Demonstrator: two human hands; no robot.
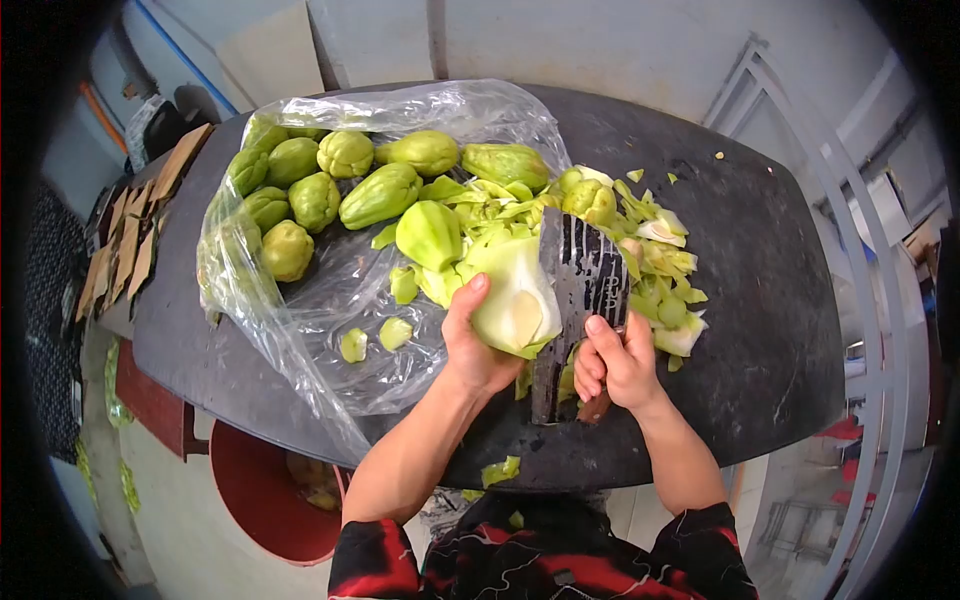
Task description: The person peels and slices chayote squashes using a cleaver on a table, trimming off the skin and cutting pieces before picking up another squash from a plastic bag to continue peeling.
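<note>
In my left hand (482, 345) is a cut chayote half (515, 300), its pale inner face and seed showing. My right hand (618, 368) is closed around the handle of a wide, dark-stained cleaver (590, 270). The blade stands right beside the chayote half; whether they touch, I cannot tell. Beyond both hands lies a heap of green peels and cut pieces (490, 215). A pale green chayote (428, 235) rests at the heap's left edge. Several whole chayotes (380, 196) sit farther back on a clear plastic bag (330, 350).
The dark table (745, 300) has a curved edge and carries scattered scraps. Below its front left edge stands a red bucket (265, 500) with something pale inside. Grey metal rails (870, 200) rise at the right. Cardboard pieces (130, 240) are at the far left.
</note>
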